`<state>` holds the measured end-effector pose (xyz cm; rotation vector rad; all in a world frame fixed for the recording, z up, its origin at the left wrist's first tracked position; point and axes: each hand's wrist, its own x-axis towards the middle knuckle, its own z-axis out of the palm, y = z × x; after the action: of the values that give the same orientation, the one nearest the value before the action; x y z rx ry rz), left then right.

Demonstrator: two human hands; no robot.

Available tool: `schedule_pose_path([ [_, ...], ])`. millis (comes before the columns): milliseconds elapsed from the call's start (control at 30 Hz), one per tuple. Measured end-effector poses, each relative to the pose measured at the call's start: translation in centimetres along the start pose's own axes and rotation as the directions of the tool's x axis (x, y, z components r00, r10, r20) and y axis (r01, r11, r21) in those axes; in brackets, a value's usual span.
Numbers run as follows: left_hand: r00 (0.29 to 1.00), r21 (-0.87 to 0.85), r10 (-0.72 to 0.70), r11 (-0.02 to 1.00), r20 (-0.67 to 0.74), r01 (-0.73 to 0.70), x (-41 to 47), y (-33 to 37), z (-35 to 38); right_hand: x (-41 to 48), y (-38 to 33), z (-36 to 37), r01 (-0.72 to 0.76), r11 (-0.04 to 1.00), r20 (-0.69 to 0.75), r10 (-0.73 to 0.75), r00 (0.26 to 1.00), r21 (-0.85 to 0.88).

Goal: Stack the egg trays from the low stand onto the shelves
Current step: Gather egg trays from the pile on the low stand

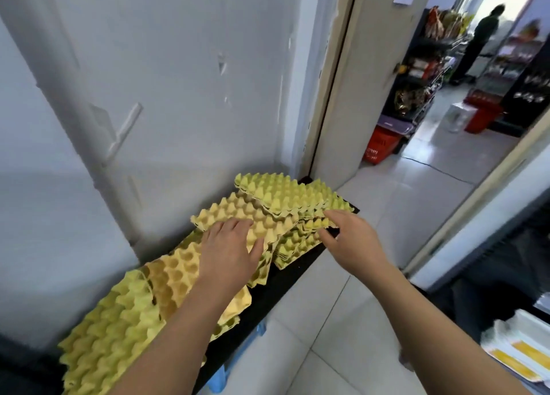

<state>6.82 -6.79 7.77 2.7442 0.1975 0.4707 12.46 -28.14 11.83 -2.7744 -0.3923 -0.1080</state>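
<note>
Yellow paper egg trays lie in loose overlapping stacks along a low black stand (pixel 285 278) against the white wall. A middle tray stack (pixel 238 213) sits under my left hand (pixel 230 250), which rests flat on it with fingers spread. A greener far stack (pixel 285 198) overlaps it at the stand's far end. My right hand (pixel 348 239) reaches the front edge of that far pile, thumb and fingers apart around the tray edges. A near stack (pixel 113 329) lies at lower left, partly hidden by my left forearm.
A white wall with a plastic hook (pixel 122 132) rises behind the stand. A blue stool leg (pixel 235 362) shows under it. A doorway on the right opens to a shop aisle with red baskets (pixel 381 144) and a standing person (pixel 479 40). A dark shelf unit (pixel 506 275) with packets stands right.
</note>
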Motion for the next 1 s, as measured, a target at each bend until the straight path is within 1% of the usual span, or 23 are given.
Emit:
schedule_pose_path([
  [133, 0.998, -0.01, 0.005, 1.0, 0.067, -0.004, 5.8, 1.2, 4.2, 5.6, 3.6, 1.3, -0.056, 0.998, 0.037, 0.055, 0.998, 0.02],
  [200, 0.996, -0.003, -0.018, 1.0, 0.091, 0.019, 8.2, 1.5, 6.4, 8.4, 5.5, 2.3, -0.079, 0.996, 0.065, 0.077, 0.995, 0.032],
  [367, 0.975, 0.037, -0.147, 0.989, 0.166, 0.143, 13.6, 2.5, 12.2, 16.1, 10.9, 5.4, -0.11, 0.991, 0.147, 0.099, 0.984, 0.072],
  [500, 0.932, 0.066, -0.279, 0.96, 0.229, 0.272, 17.6, 3.9, 16.8, 22.4, 15.3, 8.1, -0.112, 0.985, 0.236, 0.078, 0.969, 0.132],
  [567, 0.896, 0.078, -0.354, 0.935, 0.269, 0.346, 19.3, 4.4, 18.9, 25.2, 17.2, 9.4, -0.093, 0.987, 0.286, 0.051, 0.957, 0.135],
  [667, 0.817, 0.096, -0.459, 0.885, 0.348, 0.456, 21.3, 4.5, 22.0, 28.9, 19.4, 11.3, -0.045, 0.992, 0.365, -0.001, 0.931, 0.117],
  [767, 0.723, 0.092, -0.556, 0.814, 0.41, 0.574, 22.5, 4.3, 24.4, 31.7, 20.8, 13.6, -0.089, 0.983, 0.457, 0.007, 0.889, 0.158],
  [900, 0.615, 0.099, -0.646, 0.722, 0.452, 0.685, 24.1, 3.8, 26.4, 34.6, 21.9, 17.0, -0.135, 0.977, 0.544, 0.025, 0.839, 0.164],
  [933, 0.597, 0.091, -0.658, 0.703, 0.459, 0.705, 24.3, 3.6, 26.8, 35.2, 22.1, 17.7, -0.142, 0.978, 0.561, 0.031, 0.827, 0.155],
  [1000, 0.588, 0.044, -0.662, 0.68, 0.465, 0.732, 24.6, 3.3, 27.6, 36.2, 22.5, 19.2, -0.136, 0.982, 0.582, 0.037, 0.813, 0.128],
])
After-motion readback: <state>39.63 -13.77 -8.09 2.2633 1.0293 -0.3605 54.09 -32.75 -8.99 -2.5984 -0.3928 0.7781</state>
